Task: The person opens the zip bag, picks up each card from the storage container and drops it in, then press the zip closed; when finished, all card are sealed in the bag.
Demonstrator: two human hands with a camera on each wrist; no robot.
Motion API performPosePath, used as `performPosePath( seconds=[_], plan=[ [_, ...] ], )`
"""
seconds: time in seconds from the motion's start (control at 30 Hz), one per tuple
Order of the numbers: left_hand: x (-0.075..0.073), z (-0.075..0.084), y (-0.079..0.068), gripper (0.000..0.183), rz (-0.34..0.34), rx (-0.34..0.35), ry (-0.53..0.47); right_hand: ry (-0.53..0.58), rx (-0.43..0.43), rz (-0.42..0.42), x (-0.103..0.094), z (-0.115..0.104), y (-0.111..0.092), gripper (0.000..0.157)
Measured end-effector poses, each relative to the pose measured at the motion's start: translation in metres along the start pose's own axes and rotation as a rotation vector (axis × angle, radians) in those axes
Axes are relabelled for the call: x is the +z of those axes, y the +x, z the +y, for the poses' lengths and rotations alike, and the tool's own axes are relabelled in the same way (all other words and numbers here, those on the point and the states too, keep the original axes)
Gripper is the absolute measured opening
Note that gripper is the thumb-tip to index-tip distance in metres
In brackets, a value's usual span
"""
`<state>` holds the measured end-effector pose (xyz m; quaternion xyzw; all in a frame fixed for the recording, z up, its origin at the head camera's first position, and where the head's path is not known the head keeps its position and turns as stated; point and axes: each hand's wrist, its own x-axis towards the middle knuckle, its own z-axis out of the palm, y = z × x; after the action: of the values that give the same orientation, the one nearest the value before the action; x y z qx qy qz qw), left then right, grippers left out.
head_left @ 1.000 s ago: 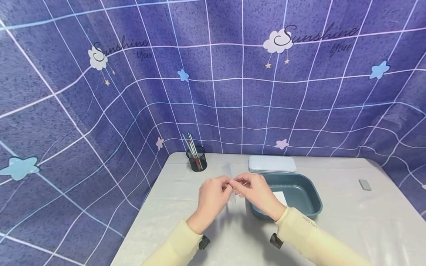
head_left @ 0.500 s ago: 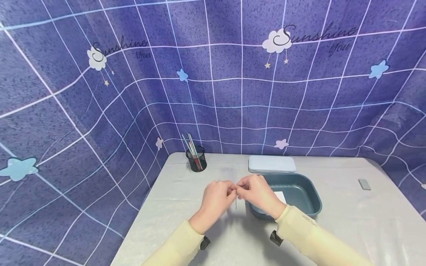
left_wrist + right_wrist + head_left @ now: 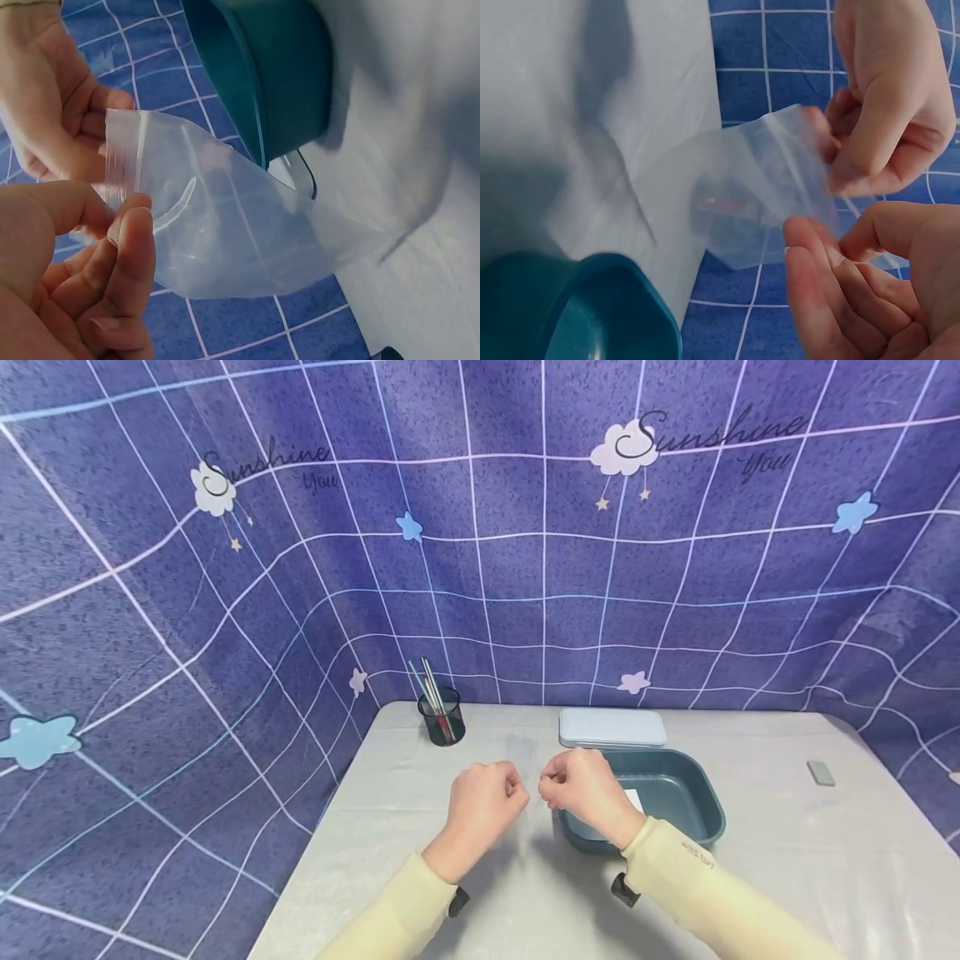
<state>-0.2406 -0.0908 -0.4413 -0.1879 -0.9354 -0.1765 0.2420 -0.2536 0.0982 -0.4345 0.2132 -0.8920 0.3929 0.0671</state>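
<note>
A clear zip-lock bag [image 3: 232, 217] hangs between my two hands above the table, its zip edge up by the fingers and its bottom end trailing down. Thumb and fingers of my left hand [image 3: 486, 806] pinch one side of the bag's mouth. My right hand [image 3: 588, 793] pinches the mouth's other side, a small gap away from the left. In the right wrist view the two walls of the bag look partly spread at the top. Apart from a faint reddish blur, nothing solid shows through the film.
A dark teal basin [image 3: 716, 818] stands by my right hand, with a white piece [image 3: 633, 797] in it. Behind it lies a pale blue case [image 3: 612, 727]. A black mesh cup [image 3: 444, 727] of pens is at back left, a small grey block [image 3: 821, 773] at right.
My hands met at the bag's edge one second ago; now they have parted slightly, the bag stretched between them. Both shifted a little to the right before separating.
</note>
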Motion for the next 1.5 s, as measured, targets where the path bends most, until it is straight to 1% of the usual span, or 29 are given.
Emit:
performPosePath(
  seconds=[0.13,0.33,0.5,0.63,0.8,0.97,1.07,1.13,1.2,1.3,1.33,1.37,1.43,1.5],
  plan=[
    [-0.004,-0.006,0.0,0.014,0.009,-0.001,0.005,-0.044,-0.005,0.02,-0.002,0.002,0.0,0.019],
    [-0.009,-0.015,-0.001,0.014,0.008,-0.008,-0.022,-0.087,0.028,0.046,-0.007,0.004,0.001,0.018],
    [-0.014,-0.02,-0.003,0.013,0.01,-0.015,-0.022,-0.126,0.009,0.059,-0.01,0.006,0.002,0.018],
    [-0.017,-0.024,-0.004,0.014,0.022,-0.024,-0.002,-0.127,0.004,0.063,-0.012,0.008,0.002,0.016],
    [-0.017,-0.03,-0.006,0.013,0.051,-0.056,0.006,-0.091,0.078,0.037,-0.016,0.008,0.003,0.013],
    [-0.017,-0.032,-0.009,0.012,0.048,-0.101,0.0,-0.088,0.106,0.031,-0.018,0.008,0.003,0.014],
    [-0.015,-0.03,-0.009,0.011,0.043,-0.098,0.025,-0.085,0.1,0.038,-0.018,0.008,0.003,0.015],
    [-0.014,-0.029,-0.009,0.011,0.039,-0.091,0.05,-0.095,0.077,0.052,-0.016,0.007,0.003,0.016],
    [-0.012,-0.026,-0.008,0.012,0.037,-0.081,0.079,-0.115,0.034,0.076,-0.014,0.004,0.003,0.017],
    [-0.011,-0.022,-0.006,0.01,0.027,-0.074,0.118,-0.151,-0.043,0.125,-0.01,-0.001,0.005,0.018],
    [-0.011,-0.021,-0.006,0.006,0.021,-0.075,0.121,-0.164,-0.068,0.141,-0.009,-0.002,0.005,0.019],
    [-0.012,-0.019,-0.005,0.007,0.018,-0.074,0.119,-0.174,-0.093,0.152,-0.007,-0.004,0.005,0.02],
    [-0.012,-0.016,-0.004,0.028,0.014,-0.081,0.104,-0.199,-0.132,0.173,-0.005,-0.007,0.005,0.022],
    [-0.012,-0.013,-0.002,0.058,0.023,-0.078,0.08,-0.23,-0.174,0.193,-0.002,-0.01,0.006,0.025]
  ],
)
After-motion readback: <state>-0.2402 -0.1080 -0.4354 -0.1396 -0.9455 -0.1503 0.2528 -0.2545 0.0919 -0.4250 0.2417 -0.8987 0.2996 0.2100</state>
